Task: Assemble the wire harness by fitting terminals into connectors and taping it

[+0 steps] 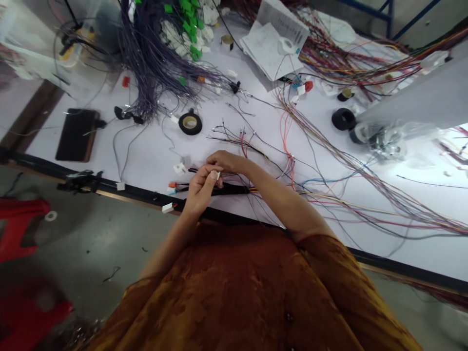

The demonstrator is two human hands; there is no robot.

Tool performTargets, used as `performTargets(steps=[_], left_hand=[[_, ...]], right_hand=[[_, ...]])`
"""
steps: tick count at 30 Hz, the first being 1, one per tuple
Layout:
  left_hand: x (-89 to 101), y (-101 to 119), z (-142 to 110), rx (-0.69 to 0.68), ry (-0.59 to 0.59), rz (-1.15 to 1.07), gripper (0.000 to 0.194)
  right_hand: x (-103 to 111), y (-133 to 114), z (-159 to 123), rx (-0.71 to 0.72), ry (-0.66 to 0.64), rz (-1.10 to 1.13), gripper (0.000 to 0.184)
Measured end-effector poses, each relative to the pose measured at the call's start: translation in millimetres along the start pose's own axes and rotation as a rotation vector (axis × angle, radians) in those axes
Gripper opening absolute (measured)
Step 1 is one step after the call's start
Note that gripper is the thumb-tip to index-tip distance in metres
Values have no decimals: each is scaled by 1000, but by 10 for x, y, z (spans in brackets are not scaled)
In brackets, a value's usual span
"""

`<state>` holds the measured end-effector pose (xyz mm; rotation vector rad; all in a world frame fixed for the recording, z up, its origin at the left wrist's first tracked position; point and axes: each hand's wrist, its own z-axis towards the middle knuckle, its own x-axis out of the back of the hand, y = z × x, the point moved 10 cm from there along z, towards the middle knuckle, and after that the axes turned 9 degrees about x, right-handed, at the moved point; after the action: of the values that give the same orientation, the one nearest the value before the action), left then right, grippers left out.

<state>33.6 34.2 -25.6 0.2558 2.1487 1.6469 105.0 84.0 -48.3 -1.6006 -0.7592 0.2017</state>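
Note:
My left hand [200, 189] is closed, pinching a small white connector [218, 175] between thumb and forefinger. Just beyond it, my right hand [225, 161] has its fingers curled in close to the left fingertips; what they grip is hidden. A black-wrapped wire bundle [234, 188] runs beneath both hands along the table's near side. To the left of my hands, its ends carry an orange connector [172, 185] and a white connector [168, 208] that overhangs the edge. Loose wire ends with metal terminals [223, 129] lie past my right hand.
A roll of black tape [190, 122] lies on the white table, with a dark box-shaped object [76, 135] farther left. Purple wires [146, 58] heap at the back. Long coloured wires [340, 151] stretch rightward. Papers [272, 44] lie behind; a red stool [22, 229] stands at left.

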Motion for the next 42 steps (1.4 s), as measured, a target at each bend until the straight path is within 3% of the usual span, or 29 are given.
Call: performTargets(steps=[2, 5, 8, 11, 15, 18, 21, 25, 29, 32, 35, 39, 42], left_hand=[[52, 44, 49, -27, 41, 48, 25], [139, 136, 158, -64, 106, 140, 28], [181, 207, 283, -99, 113, 160, 30], [207, 186, 383, -95, 98, 160, 30], [258, 157, 388, -127, 111, 364, 32], [251, 214, 302, -212, 101, 755, 41], [229, 246, 237, -273, 85, 1254, 51], [245, 264, 268, -251, 14, 1642, 31], [85, 544, 178, -399, -60, 1706, 25], [-20, 765, 12, -484, -80, 1670, 25], [16, 765, -40, -441, -64, 1674, 20], [255, 693, 152, -311, 82, 1544, 17], [262, 757, 294, -258, 18, 1331, 23]], right_hand=[[22, -4, -26, -5, 27, 189, 13], [280, -42, -218, 42, 280, 310, 24], [539, -175, -671, 158, 643, 58, 19], [444, -247, -1118, 181, 828, -259, 15], [163, -3, -1251, 15, 790, -403, 24], [133, 177, -1211, -92, 778, -420, 25], [158, 225, -1158, -82, 763, -418, 14], [205, 234, -1195, 10, 829, -315, 7], [256, 239, -1267, 120, 900, -159, 8], [289, 303, -1284, 124, 910, -45, 9], [315, 372, -1300, 99, 946, 7, 11], [314, 358, -1311, 110, 994, -63, 10], [294, 334, -1297, 109, 983, -106, 10]])
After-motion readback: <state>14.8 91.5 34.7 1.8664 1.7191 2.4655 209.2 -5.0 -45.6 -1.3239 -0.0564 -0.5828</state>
